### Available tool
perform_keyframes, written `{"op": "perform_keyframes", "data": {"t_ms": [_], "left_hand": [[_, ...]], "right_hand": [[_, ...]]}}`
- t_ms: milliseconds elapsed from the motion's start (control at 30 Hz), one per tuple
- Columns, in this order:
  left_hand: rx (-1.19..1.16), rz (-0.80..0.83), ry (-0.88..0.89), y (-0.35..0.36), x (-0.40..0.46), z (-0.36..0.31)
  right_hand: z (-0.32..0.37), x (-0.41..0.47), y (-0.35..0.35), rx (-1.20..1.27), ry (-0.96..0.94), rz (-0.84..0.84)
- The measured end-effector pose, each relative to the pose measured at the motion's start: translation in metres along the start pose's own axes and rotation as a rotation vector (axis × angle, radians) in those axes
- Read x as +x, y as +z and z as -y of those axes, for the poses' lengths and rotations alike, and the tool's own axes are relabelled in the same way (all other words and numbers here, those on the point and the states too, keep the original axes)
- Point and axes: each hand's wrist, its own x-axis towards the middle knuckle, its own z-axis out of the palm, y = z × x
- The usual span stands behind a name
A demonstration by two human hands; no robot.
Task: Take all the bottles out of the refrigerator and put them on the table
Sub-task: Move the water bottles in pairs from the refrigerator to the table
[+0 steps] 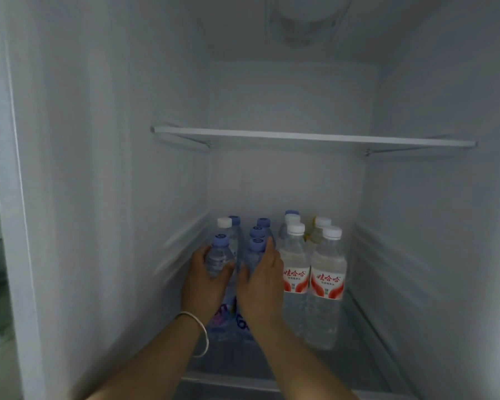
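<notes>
Both hands are inside the refrigerator [98, 168], lower centre of frame. Left hand [204, 280] has its fingers wrapped round the front-left blue-capped bottle [218, 255]; right hand [261, 280] wraps the neighbouring blue-capped bottle [254, 255]. Presumably taking two at once to halve trips. Red-label bottles [326, 281] stand upright just right, untouched. Upper shelf [312, 137] is bare. Worktop isn't in view.

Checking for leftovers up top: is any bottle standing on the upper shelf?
No, the upper shelf shows nothing on it; every bottle stands below it.
</notes>
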Motion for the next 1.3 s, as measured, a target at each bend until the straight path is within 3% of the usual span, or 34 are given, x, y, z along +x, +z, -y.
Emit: {"op": "perform_keyframes", "data": {"t_ms": [133, 300, 600, 967, 1167, 1300], "left_hand": [[-0.081, 0.01, -0.045, 0.002, -0.001, 0.005], [-0.124, -0.019, -0.118, 0.0, -0.002, 0.018], [-0.232, -0.146, -0.092, -0.001, -0.01, 0.026], [-0.143, -0.207, 0.103, -0.012, -0.037, -0.031], [-0.258, -0.092, 0.175, -0.044, -0.091, -0.075], [-0.318, 0.042, 0.135, -0.071, -0.155, -0.081]], "right_hand": [[-0.004, 0.0, 0.0, 0.003, -0.058, -0.026], [-0.012, -0.004, 0.0, 0.214, -0.082, -0.027], [-0.031, 0.0, -0.001, 0.373, -0.046, 0.116], [0.005, -0.037, -0.033, 0.304, -0.118, -0.084], [0.052, -0.092, -0.084, 0.213, -0.164, -0.239], [0.077, -0.169, -0.111, 0.13, -0.096, -0.363]]}}
